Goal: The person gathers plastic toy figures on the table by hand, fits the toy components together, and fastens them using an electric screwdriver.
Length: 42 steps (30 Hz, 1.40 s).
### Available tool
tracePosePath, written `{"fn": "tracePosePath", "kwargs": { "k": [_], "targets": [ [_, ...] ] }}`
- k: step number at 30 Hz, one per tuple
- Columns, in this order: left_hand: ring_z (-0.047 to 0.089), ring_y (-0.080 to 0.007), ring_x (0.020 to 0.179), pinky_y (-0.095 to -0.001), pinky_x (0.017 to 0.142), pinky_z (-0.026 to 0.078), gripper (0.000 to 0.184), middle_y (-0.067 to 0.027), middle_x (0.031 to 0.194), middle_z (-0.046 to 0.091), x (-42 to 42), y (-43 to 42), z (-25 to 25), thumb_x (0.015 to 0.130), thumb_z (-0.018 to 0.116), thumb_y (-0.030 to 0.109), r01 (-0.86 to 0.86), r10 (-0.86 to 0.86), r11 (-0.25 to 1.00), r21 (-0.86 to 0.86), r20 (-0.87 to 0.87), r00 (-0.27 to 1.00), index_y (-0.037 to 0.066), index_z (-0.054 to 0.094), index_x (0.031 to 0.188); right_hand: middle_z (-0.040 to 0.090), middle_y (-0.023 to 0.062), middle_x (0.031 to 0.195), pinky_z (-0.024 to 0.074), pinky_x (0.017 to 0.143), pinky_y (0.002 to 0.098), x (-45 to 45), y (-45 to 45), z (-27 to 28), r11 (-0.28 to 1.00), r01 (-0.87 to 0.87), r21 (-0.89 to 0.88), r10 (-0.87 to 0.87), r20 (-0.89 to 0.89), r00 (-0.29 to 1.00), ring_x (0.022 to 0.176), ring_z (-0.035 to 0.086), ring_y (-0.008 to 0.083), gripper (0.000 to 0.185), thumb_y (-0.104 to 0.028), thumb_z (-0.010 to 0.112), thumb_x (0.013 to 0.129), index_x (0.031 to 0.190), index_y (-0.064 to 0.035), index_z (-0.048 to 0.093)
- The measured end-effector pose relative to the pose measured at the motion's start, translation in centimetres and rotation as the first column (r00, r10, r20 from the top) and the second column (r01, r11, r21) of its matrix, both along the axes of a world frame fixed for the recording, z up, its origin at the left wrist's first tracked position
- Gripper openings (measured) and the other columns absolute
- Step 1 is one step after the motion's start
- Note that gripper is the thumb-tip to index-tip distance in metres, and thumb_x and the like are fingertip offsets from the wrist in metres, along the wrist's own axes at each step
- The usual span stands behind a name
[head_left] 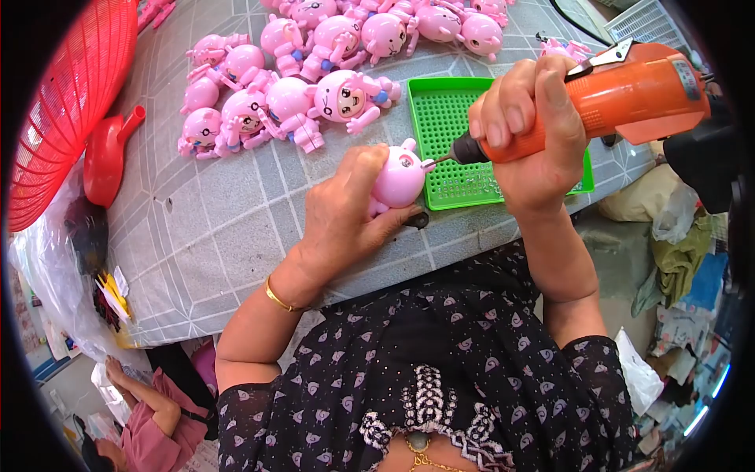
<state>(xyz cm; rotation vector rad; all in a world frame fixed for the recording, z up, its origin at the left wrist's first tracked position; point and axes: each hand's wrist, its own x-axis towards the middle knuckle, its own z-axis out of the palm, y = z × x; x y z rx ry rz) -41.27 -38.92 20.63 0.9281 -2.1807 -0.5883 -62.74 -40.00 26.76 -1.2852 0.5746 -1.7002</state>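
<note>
My left hand (342, 204) is closed around a pink toy figure (399, 179) near the table's front edge. My right hand (539, 130) grips an orange electric screwdriver (621, 93), held almost level. Its thin bit meets the small pink ear of the toy's round head; whether a screw sits at the tip is too small to tell. Below the bit lies a green perforated tray (420, 106), with small metal screws (472, 189) scattered along its near side. A short dark object (418, 221) shows just under the toy by my left fingers.
Several pink toy figures (291, 106) lie in a pile across the far side of the table (228, 244). A red basket (67, 86) and a red plastic scoop-like thing (110, 157) are at the left. Another person (161, 417) is at the lower left.
</note>
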Motion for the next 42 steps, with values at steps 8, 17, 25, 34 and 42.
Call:
{"fn": "tracePosePath", "kwargs": {
  "k": [8,17,25,34,42],
  "targets": [
    [0.067,-0.0354,0.080,-0.0405,0.063,0.054,0.065,-0.0158,0.107,0.063,-0.1,0.0,0.1,0.071,0.086,0.029,-0.005,0.005,1.000,0.011,-0.009,1.000,0.004,0.053,0.120,0.048,-0.0002,0.076,0.0471,0.061,0.0307,0.5,0.7,0.8,0.998,-0.020,-0.053,0.016,-0.063,0.998,0.058,0.050,0.0120,0.018,-0.030,0.052,0.103,0.101,-0.0140,0.044],
    [0.068,-0.0353,0.081,-0.0401,0.064,0.055,0.065,-0.0158,0.107,0.064,-0.1,0.0,0.0,0.071,0.086,0.029,-0.011,0.011,1.000,0.019,-0.012,1.000,0.004,0.053,0.121,0.049,-0.0001,0.075,0.0473,0.061,0.0309,0.6,0.8,0.9,0.998,-0.041,-0.050,0.037,-0.089,0.995,0.057,0.050,0.0123,0.020,-0.030,0.055,0.102,0.100,-0.0141,0.044],
    [0.068,-0.0357,0.081,-0.0404,0.064,0.055,0.065,-0.0156,0.108,0.064,-0.1,0.0,0.0,0.071,0.086,0.029,-0.010,0.010,1.000,0.024,-0.007,1.000,0.004,0.053,0.121,0.047,0.0000,0.072,0.0468,0.059,0.0312,0.8,0.6,0.9,0.999,-0.036,-0.013,0.034,-0.112,0.993,0.055,0.049,0.0124,0.022,-0.029,0.059,0.100,0.096,-0.0138,0.043],
    [0.067,-0.0365,0.081,-0.0409,0.064,0.054,0.066,-0.0163,0.108,0.064,0.0,0.0,0.1,0.071,0.086,0.030,-0.011,0.011,1.000,0.025,0.012,1.000,0.004,0.053,0.121,0.047,0.0001,0.071,0.0468,0.060,0.0308,1.0,0.6,1.1,1.000,-0.023,0.000,0.023,-0.112,0.993,0.056,0.049,0.0124,0.024,-0.029,0.061,0.099,0.095,-0.0139,0.042],
    [0.067,-0.0364,0.081,-0.0411,0.064,0.054,0.066,-0.0160,0.107,0.064,-0.1,0.0,0.3,0.071,0.086,0.030,-0.013,0.012,1.000,0.022,0.014,1.000,0.004,0.053,0.121,0.048,0.0008,0.072,0.0464,0.060,0.0304,1.1,0.8,1.2,0.998,-0.041,0.046,0.046,-0.111,0.993,0.056,0.050,0.0125,0.026,-0.027,0.067,0.096,0.096,-0.0145,0.044]
  ]
}}
